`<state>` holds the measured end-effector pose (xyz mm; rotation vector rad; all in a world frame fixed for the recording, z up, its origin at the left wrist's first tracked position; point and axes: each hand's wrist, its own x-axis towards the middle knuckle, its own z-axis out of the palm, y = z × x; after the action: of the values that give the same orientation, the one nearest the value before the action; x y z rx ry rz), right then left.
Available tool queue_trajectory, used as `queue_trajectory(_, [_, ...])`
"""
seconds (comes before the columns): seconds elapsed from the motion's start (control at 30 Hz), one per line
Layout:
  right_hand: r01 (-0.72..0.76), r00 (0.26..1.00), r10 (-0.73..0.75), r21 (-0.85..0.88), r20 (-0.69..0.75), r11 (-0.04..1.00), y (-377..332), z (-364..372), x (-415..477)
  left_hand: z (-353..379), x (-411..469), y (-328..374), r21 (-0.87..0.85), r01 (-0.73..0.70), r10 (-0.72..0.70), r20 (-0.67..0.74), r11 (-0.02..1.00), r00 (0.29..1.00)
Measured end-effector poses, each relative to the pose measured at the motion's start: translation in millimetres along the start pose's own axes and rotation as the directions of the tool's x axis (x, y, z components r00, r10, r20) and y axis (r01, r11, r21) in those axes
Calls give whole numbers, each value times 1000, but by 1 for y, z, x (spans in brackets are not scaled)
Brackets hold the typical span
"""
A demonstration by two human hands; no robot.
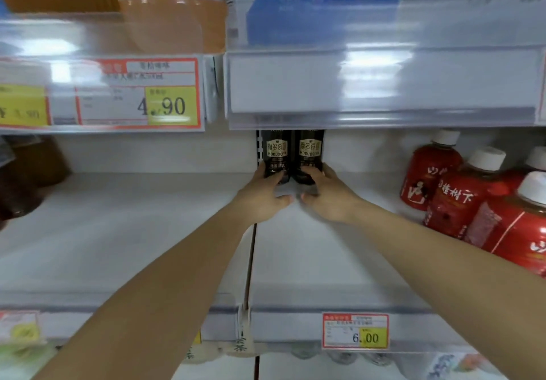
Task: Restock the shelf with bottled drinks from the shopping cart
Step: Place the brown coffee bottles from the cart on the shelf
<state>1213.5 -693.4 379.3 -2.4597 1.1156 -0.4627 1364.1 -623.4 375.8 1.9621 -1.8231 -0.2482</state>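
Left hand [261,198] grips one black bottle [276,153], right hand [328,195] the other bottle [309,153].

Both your arms reach forward, bare and nearly straight, and draw together toward the middle. Your left hand [261,195] and right hand [329,195] sit side by side, backs turned up, thumb tips close but apart. Your left fingers curl round the foot of the left bottle [276,150], your right fingers round the right bottle [309,150]. Both wrists are straight.

Bright overhead glare on shelf-edge strips [381,63], blurred, bowed edges.
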Motion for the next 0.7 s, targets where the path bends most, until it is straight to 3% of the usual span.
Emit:
queue_trajectory(0.3, [-32, 997, 35, -38, 69, 999, -7, -10, -11, -11, -16, 16, -31, -19, 18, -17, 999, 1000])
queue_trajectory(0.4, [113, 993, -114, -29, -25, 993, -25, -16, -46, -20, -56, 32, -201, -74, 60, -75, 977, 995])
queue_trajectory(0.47, [222, 974, -220, 21, -57, 975, -43, -15, -76, -22, -94, 38, -211, -49, 16, -158, 976, 987])
queue_trajectory(0.6, [399, 910, -384, 77, -157, 914, -92, 10, -128, -18, -186, 33, -226, 50, -150, -448, 973, 881])
queue_trajectory(0.7, [510, 860, -503, 141, -89, 848, -140, 45, -159, -16, -260, 14, -281, 101, -249, -559, 954, 791])
